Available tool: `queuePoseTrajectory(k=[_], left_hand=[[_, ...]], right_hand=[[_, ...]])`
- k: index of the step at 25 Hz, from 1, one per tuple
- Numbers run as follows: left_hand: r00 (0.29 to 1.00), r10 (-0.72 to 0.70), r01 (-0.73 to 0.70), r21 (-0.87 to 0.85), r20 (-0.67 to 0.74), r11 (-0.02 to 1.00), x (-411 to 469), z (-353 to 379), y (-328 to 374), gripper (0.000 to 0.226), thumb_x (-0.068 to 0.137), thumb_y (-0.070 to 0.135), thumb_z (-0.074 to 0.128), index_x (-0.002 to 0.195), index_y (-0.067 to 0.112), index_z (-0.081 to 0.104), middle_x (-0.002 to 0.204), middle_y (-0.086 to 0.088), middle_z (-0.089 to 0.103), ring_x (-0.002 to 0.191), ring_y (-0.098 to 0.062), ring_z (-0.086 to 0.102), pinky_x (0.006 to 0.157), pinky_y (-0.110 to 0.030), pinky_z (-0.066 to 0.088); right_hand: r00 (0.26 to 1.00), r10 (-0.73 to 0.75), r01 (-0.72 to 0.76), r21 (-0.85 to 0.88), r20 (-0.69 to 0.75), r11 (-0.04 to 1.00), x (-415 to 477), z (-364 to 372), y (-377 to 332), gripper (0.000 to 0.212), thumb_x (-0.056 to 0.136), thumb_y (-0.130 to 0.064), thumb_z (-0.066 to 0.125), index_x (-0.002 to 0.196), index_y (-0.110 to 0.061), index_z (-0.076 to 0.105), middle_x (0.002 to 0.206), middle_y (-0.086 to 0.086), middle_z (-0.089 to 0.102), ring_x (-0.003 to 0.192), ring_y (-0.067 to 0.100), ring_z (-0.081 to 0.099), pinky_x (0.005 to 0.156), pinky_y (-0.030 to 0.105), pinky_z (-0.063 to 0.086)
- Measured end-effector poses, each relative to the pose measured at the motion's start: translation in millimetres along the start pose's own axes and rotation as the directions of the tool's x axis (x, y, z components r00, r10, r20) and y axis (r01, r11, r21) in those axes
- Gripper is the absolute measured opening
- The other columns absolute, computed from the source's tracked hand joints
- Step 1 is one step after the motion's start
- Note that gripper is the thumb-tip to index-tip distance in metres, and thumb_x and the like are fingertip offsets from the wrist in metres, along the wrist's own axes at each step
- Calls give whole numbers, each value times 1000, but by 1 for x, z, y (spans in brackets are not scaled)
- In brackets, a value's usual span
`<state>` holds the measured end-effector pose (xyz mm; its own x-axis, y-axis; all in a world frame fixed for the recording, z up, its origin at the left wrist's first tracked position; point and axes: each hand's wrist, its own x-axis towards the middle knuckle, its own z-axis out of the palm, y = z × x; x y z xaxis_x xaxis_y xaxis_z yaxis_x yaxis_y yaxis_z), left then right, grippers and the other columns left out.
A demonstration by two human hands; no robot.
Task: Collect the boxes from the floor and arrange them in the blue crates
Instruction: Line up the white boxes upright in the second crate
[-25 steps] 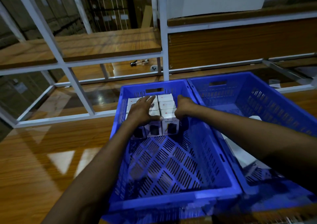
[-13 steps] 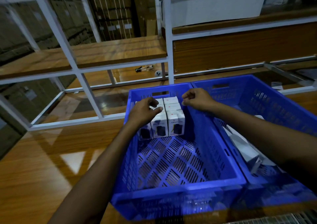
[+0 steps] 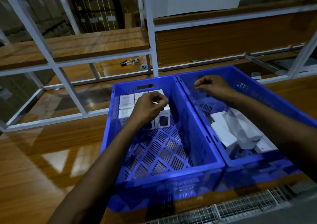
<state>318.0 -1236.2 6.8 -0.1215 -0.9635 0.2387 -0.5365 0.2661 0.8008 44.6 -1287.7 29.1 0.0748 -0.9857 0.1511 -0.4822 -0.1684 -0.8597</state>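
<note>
At far end of left crate, small white boxes sat stacked; left hand hovered above them, right hand over right crate, both curled w/ nothing held (placing looked done). Next: open fingers & fetch more boxes.

Glossy wood-grain surface, two blue crates standing side by side on it, walls touching, left crate, right crate, white metal frame standing behind them, small dark object and round white piece lying farther back.
</note>
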Motion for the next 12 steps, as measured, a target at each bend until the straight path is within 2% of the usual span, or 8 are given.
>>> queuePoseTrajectory(k=[2, 4, 7, 8, 12], left_hand=[[999, 37, -38, 59, 27, 998, -6, 17, 19, 29, 87, 57, 71, 81, 29, 73, 82, 10, 75, 77, -6, 71, 75, -40, 60], [996, 67, -74, 137, 55, 988, -9, 35, 36, 38, 83, 68, 69, 85, 30, 74, 83, 10, 74, 78, -6, 69, 71, -39, 59], [986, 141, -159, 271, 84, 949, -4, 64, 62, 30, 89, 60, 68, 95, 31, 72, 90, 14, 72, 83, -5, 67, 73, -38, 57], [982, 170, -188, 317, 86, 929, -1, 73, 70, 28, 91, 58, 68, 98, 31, 71, 93, 15, 72, 85, -3, 65, 73, -36, 56], [954, 284, -289, 547, 97, 786, 15, 119, 94, 29, 94, 53, 66, 109, 29, 72, 111, 12, 73, 104, -12, 64, 79, -31, 51]], right_hand=[[1000, 18, -17, -41, 17, 999, -2, -18, 15, 9, 94, -11, 68, 98, -16, 74, 93, -5, 73, 86, 8, 67, 66, 17, 47], [997, 37, -29, -113, 63, 993, -2, -33, 32, 10, 94, -10, 69, 102, -13, 74, 96, -1, 74, 89, 9, 69, 68, 17, 50], [981, 52, 5, -291, 186, 957, 5, -53, 59, 13, 89, -13, 74, 98, -22, 74, 99, -6, 73, 97, 13, 69, 89, 32, 56], [972, 47, 36, -350, 228, 936, 8, -59, 65, 15, 87, -14, 75, 99, -23, 73, 99, -7, 73, 98, 13, 68, 92, 34, 56], [927, 21, 208, -560, 375, 802, 16, -85, 94, 25, 85, -23, 75, 109, -20, 72, 109, -2, 72, 102, 18, 66, 90, 37, 54]])
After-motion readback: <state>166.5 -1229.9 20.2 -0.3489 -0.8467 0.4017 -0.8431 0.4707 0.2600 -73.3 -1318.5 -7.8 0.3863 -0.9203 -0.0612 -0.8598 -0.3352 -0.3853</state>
